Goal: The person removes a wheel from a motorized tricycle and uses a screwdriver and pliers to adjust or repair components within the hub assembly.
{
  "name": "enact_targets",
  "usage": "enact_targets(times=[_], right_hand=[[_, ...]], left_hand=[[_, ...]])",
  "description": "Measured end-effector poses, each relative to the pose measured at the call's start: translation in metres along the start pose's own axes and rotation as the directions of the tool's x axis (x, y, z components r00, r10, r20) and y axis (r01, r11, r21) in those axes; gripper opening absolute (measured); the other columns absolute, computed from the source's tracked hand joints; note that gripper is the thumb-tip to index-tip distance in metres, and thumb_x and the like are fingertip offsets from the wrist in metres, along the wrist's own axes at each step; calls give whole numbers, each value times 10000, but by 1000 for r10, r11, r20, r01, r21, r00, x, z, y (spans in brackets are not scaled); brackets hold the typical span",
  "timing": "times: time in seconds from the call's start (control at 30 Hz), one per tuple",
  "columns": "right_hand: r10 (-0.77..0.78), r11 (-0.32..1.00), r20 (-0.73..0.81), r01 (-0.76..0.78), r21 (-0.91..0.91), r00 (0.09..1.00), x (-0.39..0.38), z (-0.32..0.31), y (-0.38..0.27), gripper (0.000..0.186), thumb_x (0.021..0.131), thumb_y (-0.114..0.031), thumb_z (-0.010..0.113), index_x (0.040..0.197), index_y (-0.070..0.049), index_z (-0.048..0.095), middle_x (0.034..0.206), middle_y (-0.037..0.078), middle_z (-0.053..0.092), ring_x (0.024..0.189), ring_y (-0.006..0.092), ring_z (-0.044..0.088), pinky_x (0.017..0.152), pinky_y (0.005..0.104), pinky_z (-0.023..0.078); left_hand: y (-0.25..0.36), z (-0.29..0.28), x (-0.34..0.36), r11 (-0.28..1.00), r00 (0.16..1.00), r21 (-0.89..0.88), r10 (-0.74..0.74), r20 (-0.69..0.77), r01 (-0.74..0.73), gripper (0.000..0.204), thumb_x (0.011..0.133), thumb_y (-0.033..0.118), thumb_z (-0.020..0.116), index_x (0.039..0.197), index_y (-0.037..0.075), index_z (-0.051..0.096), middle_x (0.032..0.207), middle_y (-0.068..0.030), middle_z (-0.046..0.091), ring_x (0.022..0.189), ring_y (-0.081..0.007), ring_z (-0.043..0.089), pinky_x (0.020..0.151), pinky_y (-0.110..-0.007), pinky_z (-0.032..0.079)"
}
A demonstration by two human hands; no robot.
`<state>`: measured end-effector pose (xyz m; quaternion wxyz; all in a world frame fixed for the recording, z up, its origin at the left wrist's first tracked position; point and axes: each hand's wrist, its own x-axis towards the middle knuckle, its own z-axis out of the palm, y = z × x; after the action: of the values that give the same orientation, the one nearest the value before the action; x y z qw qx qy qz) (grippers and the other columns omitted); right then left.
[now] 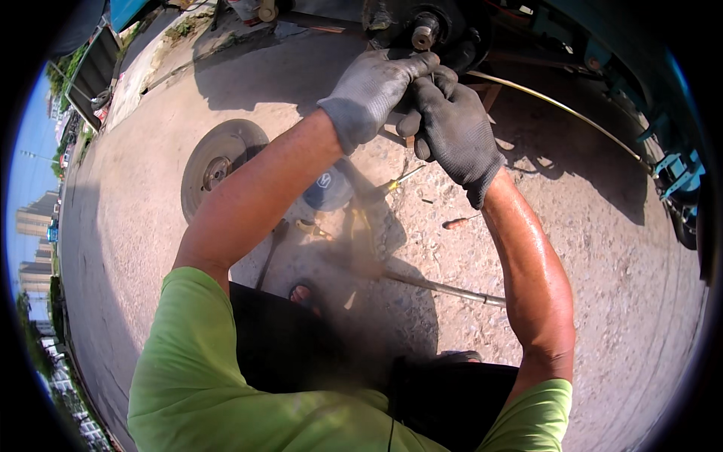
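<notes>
My left hand (374, 94), in a grey knit glove, is raised just below a dark greasy axle end with a stub shaft (425, 32). Its thumb and fingers pinch together close to my right fingertips. Beside it, my right hand (459, 129), in a darker grey glove, has its fingers curled inward. A small tan bit (410, 141) shows at its curled fingers; I cannot tell what it is. Whatever lies between the two hands is mostly hidden by the gloves.
A large round metal disc (197, 169) lies on the concrete at left, near a blue round cap (329, 190). Around my feet are a yellow-handled screwdriver (394, 184), an orange-handled tool (455, 224) and a metal bar (444, 287). Blue vehicle parts (681, 175) stand at right.
</notes>
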<state>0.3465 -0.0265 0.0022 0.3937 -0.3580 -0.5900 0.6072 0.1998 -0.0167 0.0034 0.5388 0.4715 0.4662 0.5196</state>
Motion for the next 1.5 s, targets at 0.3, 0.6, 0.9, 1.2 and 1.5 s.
enact_targets(times=[0.3,0.6,0.9,1.2,1.5], right_hand=[[-78,991,-116,64,-120,990,3,15,10,361,1020,-208,464,838,68,611,636,125,668,469,163,638,455,301,501],[-99,993,-159,87,-81,982,2,24,17,355,1034,-231,468,883,56,614,644,119,680,472,149,626,472,292,498],[-63,996,-179,74,59,982,3,30,19,396,1050,-298,467,925,47,617,615,82,624,460,116,590,446,260,471],[63,890,-275,71,451,959,1,46,9,250,1060,-221,493,1050,-6,622,691,-2,532,541,81,473,482,222,389],[-503,586,17,356,-728,864,11,4,3,255,938,-199,579,1124,-34,638,883,106,711,792,252,684,719,348,544]], left_hand=[[9,5,-9,995,998,85,-60,-12,61,304,1036,235,526,1138,22,718,992,-92,734,826,-111,676,722,-242,560],[6,2,-7,996,997,69,-60,49,57,244,1000,164,546,1130,11,683,990,-121,737,806,-146,696,676,-284,564],[15,-28,2,88,962,963,123,244,-256,341,894,169,565,1216,174,677,893,-157,670,873,-340,671,737,-434,550],[17,-60,3,382,869,781,219,443,-494,314,995,187,503,1267,92,628,1184,-136,632,947,-277,692,815,-378,576],[5,-12,12,984,960,46,157,230,-172,219,996,164,534,1073,5,663,1054,-129,712,1036,-233,682,914,-350,537]])
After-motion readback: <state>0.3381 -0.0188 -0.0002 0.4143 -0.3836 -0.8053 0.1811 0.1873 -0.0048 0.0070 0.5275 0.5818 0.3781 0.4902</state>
